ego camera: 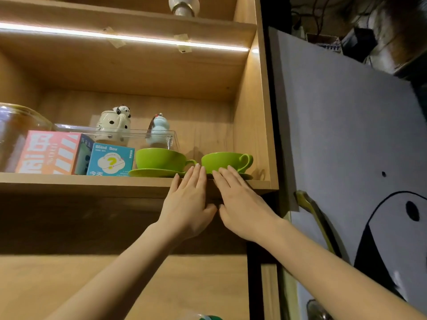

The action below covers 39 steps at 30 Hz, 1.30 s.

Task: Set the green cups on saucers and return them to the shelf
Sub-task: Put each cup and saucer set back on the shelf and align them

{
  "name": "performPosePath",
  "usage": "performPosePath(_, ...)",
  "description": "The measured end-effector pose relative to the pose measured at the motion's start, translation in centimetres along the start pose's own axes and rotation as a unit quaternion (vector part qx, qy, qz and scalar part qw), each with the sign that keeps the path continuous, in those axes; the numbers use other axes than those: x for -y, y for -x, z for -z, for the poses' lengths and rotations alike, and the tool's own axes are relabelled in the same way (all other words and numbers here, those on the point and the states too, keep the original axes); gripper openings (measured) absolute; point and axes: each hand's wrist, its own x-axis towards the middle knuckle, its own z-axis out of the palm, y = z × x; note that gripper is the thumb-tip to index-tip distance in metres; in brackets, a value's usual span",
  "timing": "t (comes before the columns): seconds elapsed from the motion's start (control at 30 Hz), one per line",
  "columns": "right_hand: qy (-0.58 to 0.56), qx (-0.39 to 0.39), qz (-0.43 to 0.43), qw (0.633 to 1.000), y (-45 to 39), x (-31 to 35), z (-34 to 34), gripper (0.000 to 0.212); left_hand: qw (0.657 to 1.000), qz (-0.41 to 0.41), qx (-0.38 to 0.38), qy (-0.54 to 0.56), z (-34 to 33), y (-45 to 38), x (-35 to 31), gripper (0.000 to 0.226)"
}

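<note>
Two green cups stand on green saucers on the wooden shelf (80,181), side by side at its right end. The left cup (159,158) rests on its saucer (152,173), handle to the right. The right cup (223,161) sits on a saucer (245,176) mostly hidden behind my fingers. My left hand (188,202) lies flat against the shelf's front edge, fingertips reaching between the two cups. My right hand (240,204) lies flat beside it, fingertips touching the right cup's base. Neither hand grips anything.
Left of the cups stand a blue "Blind Box" carton (111,160), an orange box (49,152) and a glass jar (16,130). Behind, a clear case (115,131) holds a panda teapot (113,125) and a pale blue figurine (158,132). The cabinet side wall (254,125) is close on the right.
</note>
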Motion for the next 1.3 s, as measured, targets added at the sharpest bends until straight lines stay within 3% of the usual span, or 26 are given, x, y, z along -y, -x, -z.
performPosePath(0.27, -0.045, -0.012, 0.019, 0.999, 0.6, -2.1, 0.4, 0.069, 0.999, 0.029, 0.011, 0.006, 0.3, -1.7, -1.3, 0.070)
performPosePath(0.87, -0.017, -0.055, -0.011, 0.998, 1.4, -4.7, -0.5, 0.079, 0.996, -0.052, -0.050, 0.053, -0.1, -0.7, -1.8, 0.068)
performPosePath(1.3, 0.023, -0.086, -0.017, 0.996, 1.4, -5.0, -1.9, 0.079, 0.995, -0.052, -0.082, -0.027, -2.0, -0.4, 0.2, 0.089)
